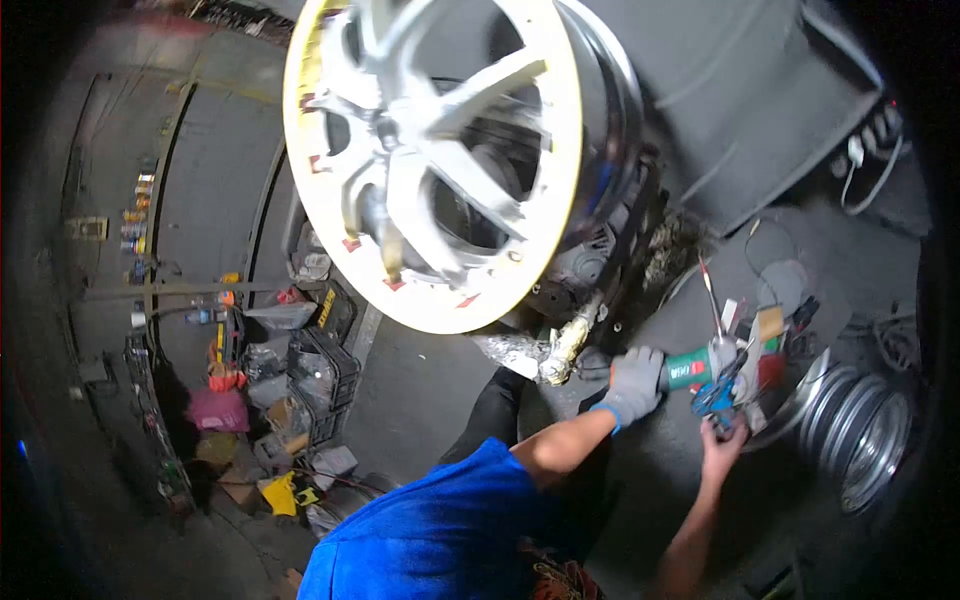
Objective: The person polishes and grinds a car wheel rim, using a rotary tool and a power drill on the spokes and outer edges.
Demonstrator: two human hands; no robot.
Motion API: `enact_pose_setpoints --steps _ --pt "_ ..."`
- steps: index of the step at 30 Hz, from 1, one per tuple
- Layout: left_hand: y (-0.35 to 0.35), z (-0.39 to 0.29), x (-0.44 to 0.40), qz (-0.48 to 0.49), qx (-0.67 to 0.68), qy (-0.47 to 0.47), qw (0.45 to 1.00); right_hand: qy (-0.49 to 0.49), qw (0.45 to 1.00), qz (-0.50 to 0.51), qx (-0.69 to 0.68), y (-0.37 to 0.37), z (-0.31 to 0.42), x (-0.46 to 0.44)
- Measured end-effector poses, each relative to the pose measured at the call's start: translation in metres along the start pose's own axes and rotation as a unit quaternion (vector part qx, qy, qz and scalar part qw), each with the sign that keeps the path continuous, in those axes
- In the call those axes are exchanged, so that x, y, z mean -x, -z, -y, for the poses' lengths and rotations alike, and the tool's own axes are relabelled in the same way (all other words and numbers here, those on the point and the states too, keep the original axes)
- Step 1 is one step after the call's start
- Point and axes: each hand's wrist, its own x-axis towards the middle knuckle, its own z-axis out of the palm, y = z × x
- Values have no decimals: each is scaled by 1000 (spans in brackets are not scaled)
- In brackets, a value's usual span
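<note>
1. While the large spoked wheel [410, 150] filled the upper middle of the view, its pale yellow edge facing the camera, the left hand [635, 387] wore a grey glove and was closed round the green power tool [684, 370], below and to the right of the wheel and well apart from it.
2. Bare and with bent fingers, the right hand [724, 440] was at the lower side of the blue item [714, 398], just beside the power tool's head; whether it gripped it could not be told.
3. Farther right and lower than the wheel, a silver rim [868, 445] lay on the floor [655, 480]; below and left of the wheel were a black crate [325, 385] and a pink bag [217, 410].
</note>
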Motion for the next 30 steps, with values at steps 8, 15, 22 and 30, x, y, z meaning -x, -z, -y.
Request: enact_pose_setpoints --steps 8,15,22,30 --pt "125 -61 144 26 151 -83 985 -42 837 127 -531 1 191 116" --pt "278 -42 158 120 124 -333 927 94 817 103 -559 36 269 137" --pt "478 96 145 -202 397 -76 892 203 640 160 -724 10 388 128" --pt "623 350 -66 -426 241 -107 866 236 558 97 -790 -127 425 129"
